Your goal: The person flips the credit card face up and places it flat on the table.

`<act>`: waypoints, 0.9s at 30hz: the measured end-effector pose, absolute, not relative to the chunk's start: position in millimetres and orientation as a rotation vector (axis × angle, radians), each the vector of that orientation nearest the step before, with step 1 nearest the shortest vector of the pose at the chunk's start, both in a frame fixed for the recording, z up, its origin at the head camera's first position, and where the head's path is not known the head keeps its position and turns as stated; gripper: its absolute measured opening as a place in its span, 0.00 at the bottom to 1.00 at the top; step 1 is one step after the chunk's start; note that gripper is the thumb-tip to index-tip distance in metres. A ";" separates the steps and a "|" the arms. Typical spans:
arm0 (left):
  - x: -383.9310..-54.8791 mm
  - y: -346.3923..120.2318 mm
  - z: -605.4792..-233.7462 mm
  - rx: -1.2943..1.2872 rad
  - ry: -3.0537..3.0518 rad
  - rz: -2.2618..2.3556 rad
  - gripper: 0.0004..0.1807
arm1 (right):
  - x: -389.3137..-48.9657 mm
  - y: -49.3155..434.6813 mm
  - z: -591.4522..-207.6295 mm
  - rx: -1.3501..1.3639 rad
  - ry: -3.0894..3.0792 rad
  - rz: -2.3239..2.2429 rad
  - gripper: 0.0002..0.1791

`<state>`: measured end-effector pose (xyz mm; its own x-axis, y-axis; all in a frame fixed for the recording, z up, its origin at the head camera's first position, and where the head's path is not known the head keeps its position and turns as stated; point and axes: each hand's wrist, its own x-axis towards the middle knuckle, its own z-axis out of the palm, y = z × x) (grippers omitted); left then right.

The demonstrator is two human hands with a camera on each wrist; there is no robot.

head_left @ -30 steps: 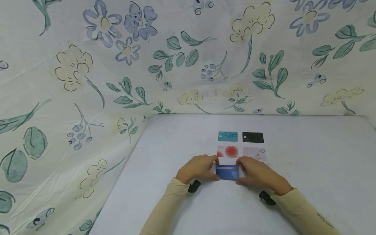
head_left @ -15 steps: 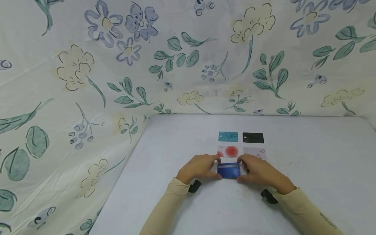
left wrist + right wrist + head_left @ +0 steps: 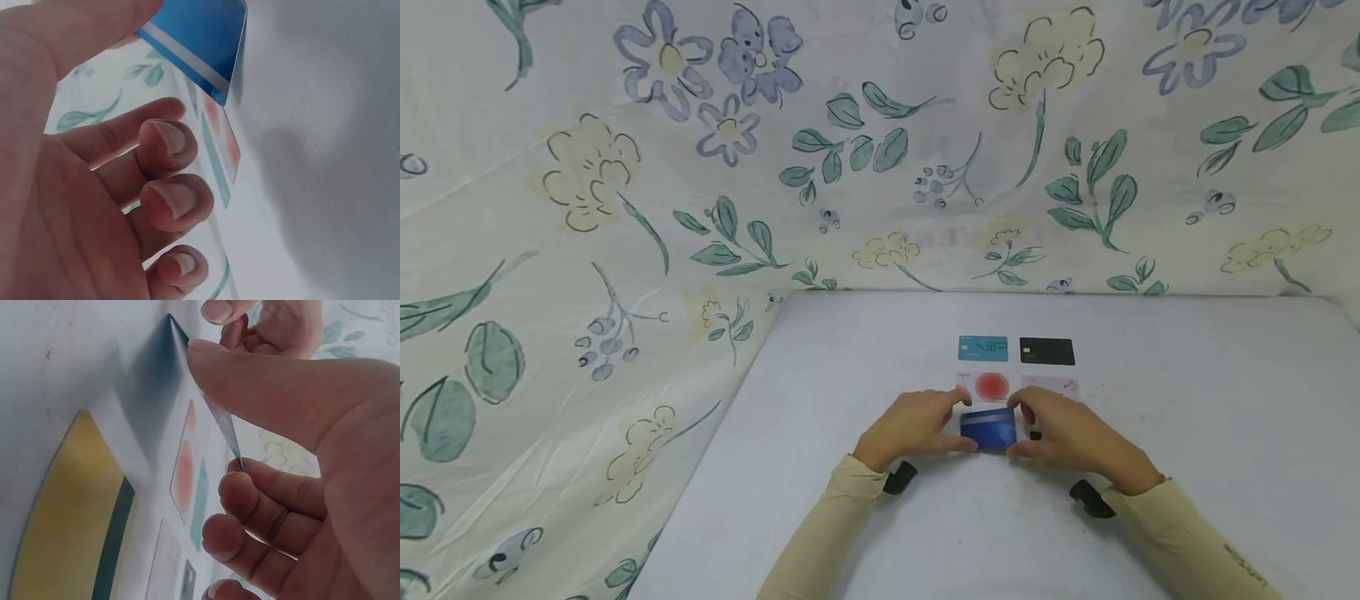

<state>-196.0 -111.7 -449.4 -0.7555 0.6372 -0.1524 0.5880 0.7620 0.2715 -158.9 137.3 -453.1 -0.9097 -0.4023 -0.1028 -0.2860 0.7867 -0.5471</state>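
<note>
In the head view a blue plastic card (image 3: pixel 988 429) with a pale stripe is tilted, its far left part lower. My right hand (image 3: pixel 1067 433) pinches its right side between thumb and index finger. The left hand (image 3: pixel 917 425) is at the card's left side, its thumb overlapping the near left corner. In the left wrist view the left index finger (image 3: pixel 169 109) is apart from the blue card (image 3: pixel 200 37), and the other fingers are loosely bent. A yellow card (image 3: pixel 69 506) with a dark green stripe lies below the right hand, mostly hidden in the head view.
Beyond the hands lie a card with a red circle (image 3: pixel 992 387), a pale pink card (image 3: pixel 1060 386), a teal VIP card (image 3: pixel 982 348) and a black card (image 3: pixel 1047 351), in two rows. The white table (image 3: pixel 835 350) meets a floral cloth (image 3: pixel 880 183) behind and at left.
The blue card has shifted slightly right and away from me, and turned from level to tilted. Both hands have moved a little with it; the left index finger has come away from its corner.
</note>
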 end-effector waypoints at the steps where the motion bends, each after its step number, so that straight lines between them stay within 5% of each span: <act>1: -195.6 -111.3 -449.2 0.969 2.731 0.302 0.33 | -158.8 137.5 -452.6 -0.543 2.770 -0.788 0.36; 27: -184.0 -94.3 -453.1 1.118 2.803 0.308 0.39 | -152.9 135.1 -442.1 -0.560 2.830 -0.750 0.38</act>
